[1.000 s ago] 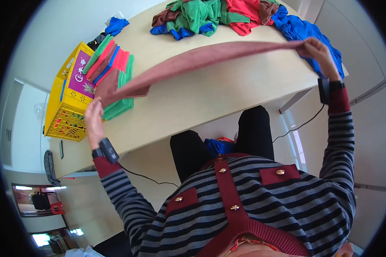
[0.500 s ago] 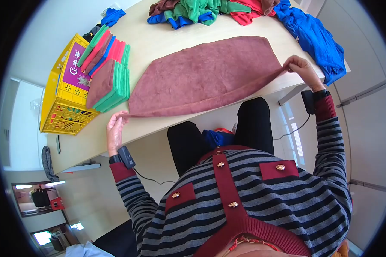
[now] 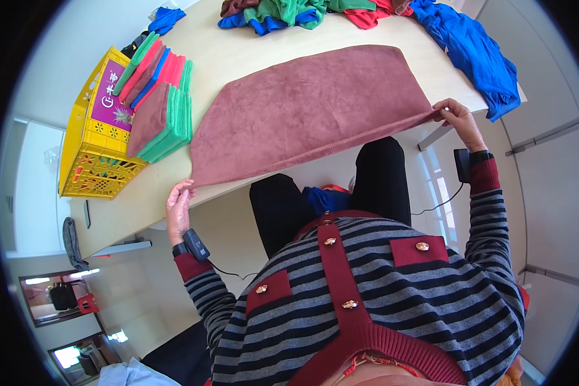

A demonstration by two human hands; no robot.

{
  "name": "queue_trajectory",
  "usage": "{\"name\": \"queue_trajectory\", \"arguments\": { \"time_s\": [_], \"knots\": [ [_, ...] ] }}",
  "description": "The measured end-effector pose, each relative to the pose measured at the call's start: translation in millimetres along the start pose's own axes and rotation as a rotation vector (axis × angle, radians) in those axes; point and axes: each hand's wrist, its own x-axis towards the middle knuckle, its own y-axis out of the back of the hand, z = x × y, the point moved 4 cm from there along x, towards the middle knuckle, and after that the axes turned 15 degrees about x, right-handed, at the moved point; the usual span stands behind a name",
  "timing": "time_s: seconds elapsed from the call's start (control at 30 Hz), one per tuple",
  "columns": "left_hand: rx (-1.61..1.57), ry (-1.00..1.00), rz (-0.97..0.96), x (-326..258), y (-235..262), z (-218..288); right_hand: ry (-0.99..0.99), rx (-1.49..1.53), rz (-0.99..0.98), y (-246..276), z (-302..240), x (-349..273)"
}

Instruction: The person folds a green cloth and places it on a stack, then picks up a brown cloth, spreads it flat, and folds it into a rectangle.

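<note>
A brown-mauve towel (image 3: 309, 109) lies spread on the pale table, its near edge drawn out past the table's front edge. My left hand (image 3: 179, 209) pinches the near left corner between thumb and fingers. At the near right corner my right hand (image 3: 458, 122) is closed on the cloth in the same way. The near edge runs nearly straight between both hands, with a stitched hem along it. Left of the towel stand folded towels (image 3: 167, 122) in green, brown, red and blue, leaning by a yellow crate.
The yellow plastic crate (image 3: 103, 170) stands at the table's left side. A heap of green, red, brown and blue cloths (image 3: 289, 13) lies at the far side. Blue cloth (image 3: 473, 58) hangs over the right edge. My knees (image 3: 379, 174) are below the table's front edge (image 3: 141, 225).
Both hands have moved slightly toward me, pulling the towel's near edge past the table edge. The edge, curled and sagging before, now lies flatter and straighter.
</note>
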Motion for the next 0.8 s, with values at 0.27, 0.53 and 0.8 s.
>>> {"name": "queue_trajectory", "arguments": {
  "time_s": [0.27, 0.53, 0.8],
  "knots": [
    [0.047, -0.08, -0.004, 35.2, -22.0, 38.6, 0.237, -0.116, -0.007, -33.8, -33.1, 33.1],
    [-0.14, -0.237, 0.027, 22.7, -11.6, 50.8, 0.485, 0.098, 0.051, -39.7, -71.1, 29.5],
    [-0.155, -0.044, -0.012, -18.5, 3.5, -12.8, 0.134, 0.055, 0.042, -14.2, -5.5, -3.5]
  ]
}}
